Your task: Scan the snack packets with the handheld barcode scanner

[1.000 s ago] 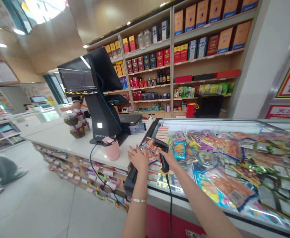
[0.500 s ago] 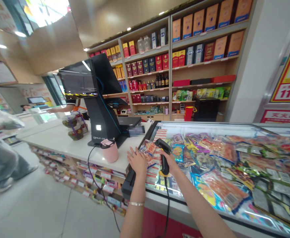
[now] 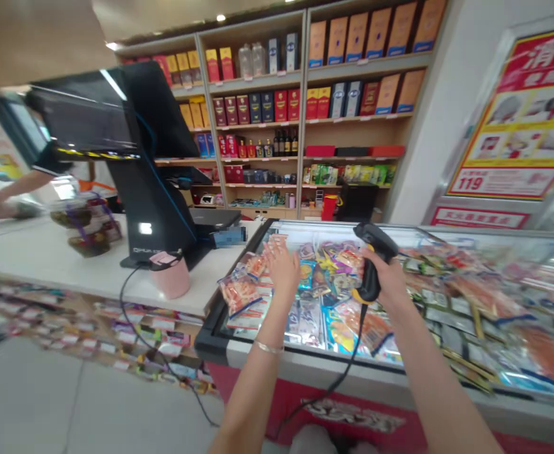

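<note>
My right hand (image 3: 387, 277) is wrapped round the grip of a black barcode scanner (image 3: 370, 274), raised over the glass-topped display chest (image 3: 239, 347). Its cable hangs down toward the front. To the left, my left hand (image 3: 282, 268) is open, fingers stretched forward over the chest's left part; whether it touches the glass I cannot tell. Beside it lie a clear packet of orange-pink food (image 3: 240, 295) and a smaller similar packet (image 3: 254, 265) on the chest's left end. Many colourful snack packets (image 3: 327, 277) show in the chest between and beyond my hands.
On the white counter (image 3: 206, 296) at left stand a pink cup (image 3: 170, 275), a black checkout terminal (image 3: 154, 208) and strapped jars (image 3: 88, 236). A person's arm (image 3: 21, 188) reaches over the counter behind. Shelves of boxes (image 3: 258, 107) line the back wall. A cable (image 3: 137, 347) hangs at the counter's front.
My left hand has moved off the packets, which now show at the chest's left end. My right hand has carried the scanner rightward and up. The view has turned right.
</note>
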A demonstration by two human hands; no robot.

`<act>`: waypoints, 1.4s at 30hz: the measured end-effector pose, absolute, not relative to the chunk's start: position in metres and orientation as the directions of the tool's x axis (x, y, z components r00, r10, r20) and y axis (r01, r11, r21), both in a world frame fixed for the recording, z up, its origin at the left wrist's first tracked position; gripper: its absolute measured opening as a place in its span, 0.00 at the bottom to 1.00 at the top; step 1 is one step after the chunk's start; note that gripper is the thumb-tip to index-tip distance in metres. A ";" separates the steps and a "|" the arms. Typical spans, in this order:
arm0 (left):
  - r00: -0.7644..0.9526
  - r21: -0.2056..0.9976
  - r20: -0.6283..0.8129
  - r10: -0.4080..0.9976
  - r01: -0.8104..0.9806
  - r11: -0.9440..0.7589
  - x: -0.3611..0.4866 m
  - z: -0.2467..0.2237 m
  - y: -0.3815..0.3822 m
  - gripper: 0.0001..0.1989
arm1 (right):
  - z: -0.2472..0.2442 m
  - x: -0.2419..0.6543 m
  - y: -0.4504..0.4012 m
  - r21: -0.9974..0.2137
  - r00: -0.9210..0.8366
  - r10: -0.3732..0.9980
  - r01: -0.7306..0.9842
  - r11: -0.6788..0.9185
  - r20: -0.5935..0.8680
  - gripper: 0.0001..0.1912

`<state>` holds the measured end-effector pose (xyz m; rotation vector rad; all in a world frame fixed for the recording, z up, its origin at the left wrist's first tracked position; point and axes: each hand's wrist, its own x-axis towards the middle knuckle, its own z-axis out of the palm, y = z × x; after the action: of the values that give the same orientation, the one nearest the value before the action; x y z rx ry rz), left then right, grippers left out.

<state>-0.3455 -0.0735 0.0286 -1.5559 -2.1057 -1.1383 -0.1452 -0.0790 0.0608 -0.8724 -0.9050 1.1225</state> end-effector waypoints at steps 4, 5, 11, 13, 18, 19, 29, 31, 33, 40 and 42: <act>-0.195 0.419 0.659 0.727 0.897 -0.139 -0.282 0.033 -0.051 0.29 | 0.073 -0.075 -0.086 -0.921 0.374 0.906 -0.247 0.302 0.197 0.18; -0.144 0.416 0.662 0.736 0.887 -0.201 -0.266 0.030 -0.046 0.28 | 0.073 -0.060 -0.087 -0.926 0.416 0.888 -0.220 0.306 0.195 0.18; 0.085 0.430 0.595 0.799 0.806 -0.407 -0.194 -0.007 -0.021 0.27 | 0.037 0.005 -0.083 -0.983 0.574 0.808 -0.027 0.183 0.135 0.17; 0.107 0.439 0.546 0.831 0.808 -0.392 -0.183 -0.021 -0.017 0.29 | 0.016 0.017 -0.078 -0.989 0.586 0.797 0.079 0.121 0.145 0.16; 0.074 0.485 0.458 0.886 0.814 -0.319 -0.180 -0.042 -0.010 0.33 | -0.019 0.024 -0.069 -0.962 0.618 0.772 0.270 -0.029 0.150 0.15; 0.066 0.502 0.439 0.896 0.809 -0.306 -0.181 -0.045 -0.008 0.33 | -0.021 0.023 -0.068 -0.956 0.615 0.774 0.289 -0.043 0.151 0.16; 0.019 0.741 0.400 0.916 0.582 -0.335 -0.182 -0.043 0.004 0.23 | -0.013 0.011 -0.078 -0.898 0.525 0.810 0.440 0.006 0.263 0.18; 0.012 0.753 0.451 0.892 0.531 -0.388 -0.182 -0.039 0.002 0.22 | -0.013 0.010 -0.080 -0.899 0.519 0.809 0.437 0.028 0.277 0.17; 0.000 0.770 0.471 0.882 0.489 -0.411 -0.181 -0.038 0.000 0.21 | -0.012 0.009 -0.082 -0.898 0.505 0.816 0.439 0.038 0.282 0.17; -0.018 0.895 0.335 0.942 0.318 -0.312 -0.179 -0.044 0.005 0.18 | -0.004 0.002 -0.087 -0.836 0.468 0.824 0.549 0.012 0.319 0.15; -0.056 0.956 0.252 0.966 0.166 -0.240 -0.178 -0.048 0.009 0.15 | -0.003 0.002 -0.087 -0.826 0.464 0.821 0.563 0.017 0.333 0.15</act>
<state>-0.1784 0.0093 -0.0479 -2.4295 -2.0655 -2.2559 0.0021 -0.0874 -0.0035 -1.6626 -1.2102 0.3064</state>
